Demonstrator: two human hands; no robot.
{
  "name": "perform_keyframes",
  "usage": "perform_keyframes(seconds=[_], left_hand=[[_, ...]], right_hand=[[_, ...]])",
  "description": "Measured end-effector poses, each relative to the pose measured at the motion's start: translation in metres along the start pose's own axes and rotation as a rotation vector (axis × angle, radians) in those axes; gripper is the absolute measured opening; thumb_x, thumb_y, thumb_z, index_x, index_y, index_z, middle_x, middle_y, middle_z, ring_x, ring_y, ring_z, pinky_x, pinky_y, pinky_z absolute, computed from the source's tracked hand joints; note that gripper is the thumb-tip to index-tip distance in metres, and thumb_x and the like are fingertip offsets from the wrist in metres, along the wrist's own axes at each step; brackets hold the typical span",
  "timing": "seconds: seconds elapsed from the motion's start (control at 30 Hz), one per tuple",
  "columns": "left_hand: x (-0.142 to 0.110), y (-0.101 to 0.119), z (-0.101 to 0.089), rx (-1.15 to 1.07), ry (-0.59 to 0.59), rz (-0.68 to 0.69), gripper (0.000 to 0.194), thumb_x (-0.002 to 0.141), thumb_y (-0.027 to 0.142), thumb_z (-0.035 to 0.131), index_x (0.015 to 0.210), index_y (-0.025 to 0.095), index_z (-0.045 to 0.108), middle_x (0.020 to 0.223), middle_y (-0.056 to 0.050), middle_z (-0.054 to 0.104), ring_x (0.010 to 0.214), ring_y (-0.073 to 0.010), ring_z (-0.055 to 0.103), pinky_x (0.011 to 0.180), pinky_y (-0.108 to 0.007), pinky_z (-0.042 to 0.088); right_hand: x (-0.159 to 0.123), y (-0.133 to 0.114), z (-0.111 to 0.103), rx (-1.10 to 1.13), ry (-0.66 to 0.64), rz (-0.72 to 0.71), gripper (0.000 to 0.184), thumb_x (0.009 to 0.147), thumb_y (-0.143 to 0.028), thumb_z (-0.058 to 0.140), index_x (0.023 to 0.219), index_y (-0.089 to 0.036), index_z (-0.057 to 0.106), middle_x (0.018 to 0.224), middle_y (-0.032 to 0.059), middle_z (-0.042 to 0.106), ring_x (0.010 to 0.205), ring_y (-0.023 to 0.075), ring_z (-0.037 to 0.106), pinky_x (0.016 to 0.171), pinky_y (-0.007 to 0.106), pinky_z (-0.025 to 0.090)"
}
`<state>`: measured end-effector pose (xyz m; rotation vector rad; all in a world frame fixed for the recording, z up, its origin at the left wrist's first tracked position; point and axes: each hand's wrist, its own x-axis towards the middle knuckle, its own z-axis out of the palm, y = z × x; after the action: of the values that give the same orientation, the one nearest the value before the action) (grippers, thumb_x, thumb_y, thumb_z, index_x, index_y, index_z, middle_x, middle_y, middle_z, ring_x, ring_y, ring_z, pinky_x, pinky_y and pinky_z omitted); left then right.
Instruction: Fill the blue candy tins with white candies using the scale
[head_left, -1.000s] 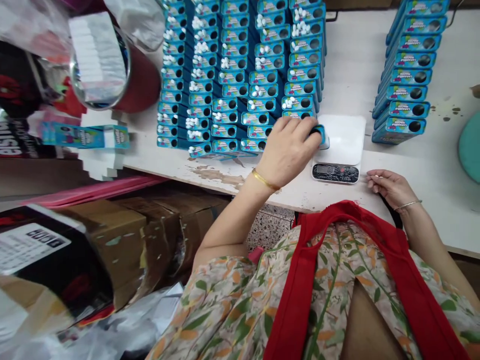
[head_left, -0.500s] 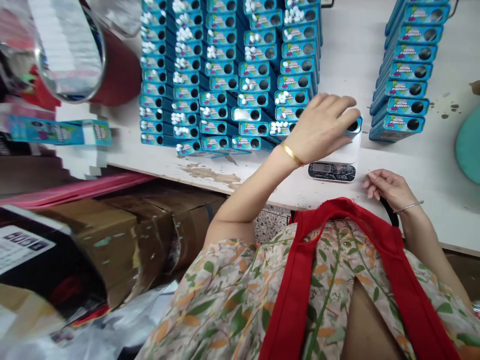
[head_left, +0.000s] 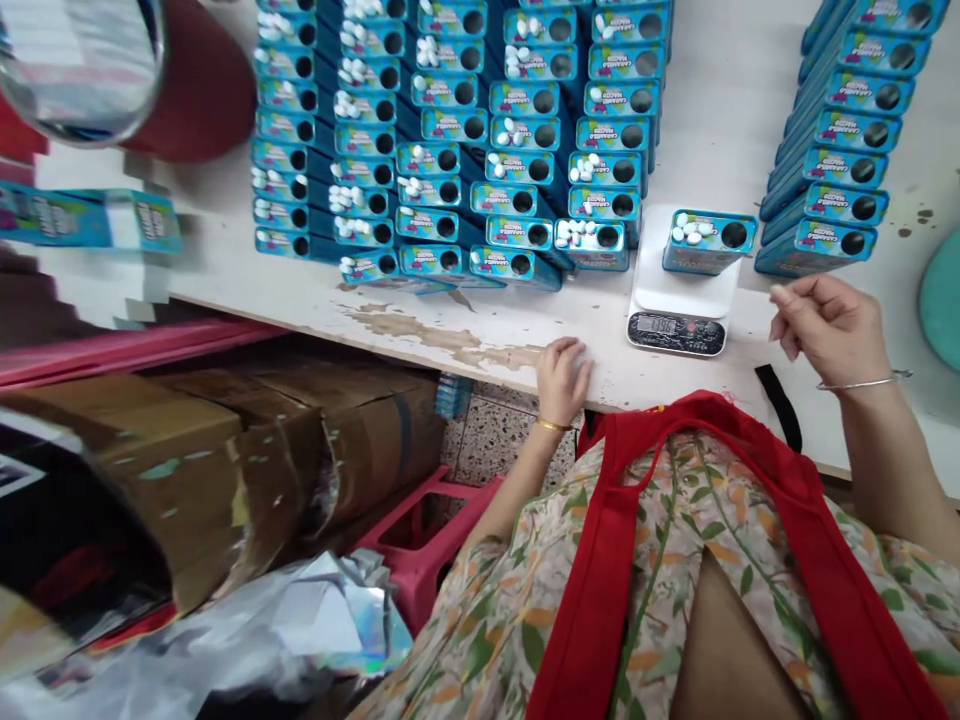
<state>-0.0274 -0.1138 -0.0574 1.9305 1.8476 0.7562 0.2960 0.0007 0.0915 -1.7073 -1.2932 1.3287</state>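
A blue candy tin point(head_left: 709, 245) with a round hole and several white candies point(head_left: 691, 230) on its top stands on a white digital scale point(head_left: 649, 285). The scale's display is lit, its digits hard to read. At the table's front edge, left of the scale, my left hand point(head_left: 562, 382) rests with fingers apart and nothing in it. To the right of the scale, my right hand point(head_left: 836, 325) hovers with thumb and fingers pinched together; anything between the fingertips is too small to make out.
Rows of blue tins point(head_left: 450, 90), many topped with white candies, stand left of the scale. Another row of tins point(head_left: 862, 130) is on the right. A red pot point(head_left: 202, 85), a turquoise round object point(head_left: 945, 295), cardboard boxes point(head_left: 187, 480) and a pink stool point(head_left: 420, 560) surround the table.
My left hand carried the tin right onto the scale, let it go and drew back to the table edge. The display changed. My right hand moved slightly up and right, still pinched.
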Motion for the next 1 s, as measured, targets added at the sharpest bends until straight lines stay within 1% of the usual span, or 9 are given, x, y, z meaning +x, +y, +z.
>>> perform_keyframes(seconds=[0.17, 0.27, 0.4, 0.47, 0.53, 0.67, 0.73, 0.87, 1.0], left_hand=[[-0.012, -0.001, 0.013, -0.001, 0.050, -0.029, 0.029, 0.098, 0.040, 0.057, 0.116, 0.019, 0.066, 0.118, -0.016, 0.069, 0.111, -0.0275, 0.063, 0.100, -0.046, 0.045], [-0.012, -0.002, 0.013, -0.006, 0.079, 0.007, 0.027, 0.099, 0.039, 0.057, 0.114, 0.019, 0.067, 0.114, -0.015, 0.070, 0.108, -0.0267, 0.063, 0.097, -0.044, 0.045], [-0.004, 0.007, 0.006, -0.029, 0.106, 0.017, 0.029, 0.102, 0.039, 0.050, 0.113, 0.017, 0.067, 0.111, -0.014, 0.070, 0.107, -0.0242, 0.064, 0.096, -0.041, 0.047], [0.013, 0.020, -0.002, -0.077, 0.139, 0.078, 0.033, 0.103, 0.040, 0.048, 0.121, 0.017, 0.065, 0.117, -0.014, 0.070, 0.113, -0.0237, 0.063, 0.100, -0.041, 0.047], [0.041, 0.040, -0.010, -0.092, 0.150, 0.199, 0.043, 0.103, 0.046, 0.047, 0.133, 0.019, 0.060, 0.133, -0.015, 0.066, 0.128, -0.0256, 0.058, 0.111, -0.044, 0.042], [0.111, 0.076, -0.020, -0.034, 0.013, 0.364, 0.076, 0.099, 0.072, 0.034, 0.155, 0.022, 0.041, 0.162, -0.013, 0.044, 0.158, -0.0308, 0.026, 0.130, -0.051, 0.010], [0.136, 0.088, -0.019, -0.015, -0.072, 0.411, 0.084, 0.097, 0.077, 0.028, 0.159, 0.021, 0.035, 0.165, -0.013, 0.038, 0.161, -0.0316, 0.017, 0.131, -0.053, -0.001], [0.152, 0.098, -0.009, 0.003, -0.162, 0.489, 0.088, 0.095, 0.080, 0.031, 0.160, 0.020, 0.033, 0.165, -0.015, 0.038, 0.161, -0.0339, 0.015, 0.129, -0.060, -0.012], [0.151, 0.109, 0.004, 0.012, -0.202, 0.545, 0.088, 0.096, 0.078, 0.030, 0.161, 0.019, 0.029, 0.166, -0.017, 0.035, 0.162, -0.0336, 0.014, 0.128, -0.063, -0.013]], right_hand=[[0.026, -0.035, 0.005, -0.142, 0.056, -0.242, 0.037, 0.088, -0.050, 0.078, 0.078, -0.019, 0.061, 0.054, 0.0003, 0.058, 0.039, 0.0087, 0.043, 0.040, 0.028, 0.029], [0.043, -0.048, 0.012, -0.269, 0.023, -0.307, 0.031, 0.091, -0.044, 0.077, 0.079, -0.019, 0.063, 0.056, 0.0015, 0.056, 0.050, 0.0115, 0.050, 0.051, 0.028, 0.038], [0.060, -0.053, 0.022, -0.503, -0.031, -0.401, 0.030, 0.090, -0.050, 0.075, 0.086, -0.021, 0.068, 0.061, 0.0026, 0.055, 0.068, 0.0201, 0.059, 0.069, 0.036, 0.051], [0.063, -0.052, 0.024, -0.599, -0.019, -0.430, 0.031, 0.094, -0.053, 0.068, 0.095, -0.022, 0.071, 0.064, 0.0033, 0.059, 0.070, 0.0209, 0.061, 0.074, 0.039, 0.054], [0.062, -0.047, 0.022, -0.641, 0.028, -0.463, 0.033, 0.100, -0.052, 0.058, 0.104, -0.022, 0.072, 0.074, 0.0053, 0.065, 0.075, 0.0217, 0.064, 0.078, 0.040, 0.055], [0.050, -0.021, 0.014, -0.674, 0.139, -0.572, 0.038, 0.102, -0.045, 0.050, 0.122, -0.019, 0.070, 0.107, 0.0135, 0.071, 0.101, 0.0286, 0.068, 0.092, 0.048, 0.056], [0.042, -0.005, 0.013, -0.631, 0.109, -0.576, 0.044, 0.100, -0.042, 0.052, 0.132, -0.016, 0.066, 0.116, 0.0165, 0.070, 0.098, 0.0288, 0.069, 0.089, 0.049, 0.057], [0.031, 0.012, 0.022, -0.465, -0.018, -0.486, 0.049, 0.095, -0.034, 0.054, 0.141, -0.017, 0.062, 0.117, 0.0141, 0.070, 0.077, 0.0218, 0.070, 0.072, 0.039, 0.060], [0.027, 0.008, 0.028, -0.424, -0.052, -0.471, 0.053, 0.091, -0.026, 0.054, 0.143, -0.017, 0.062, 0.113, 0.0125, 0.072, 0.078, 0.0213, 0.069, 0.070, 0.036, 0.059]])
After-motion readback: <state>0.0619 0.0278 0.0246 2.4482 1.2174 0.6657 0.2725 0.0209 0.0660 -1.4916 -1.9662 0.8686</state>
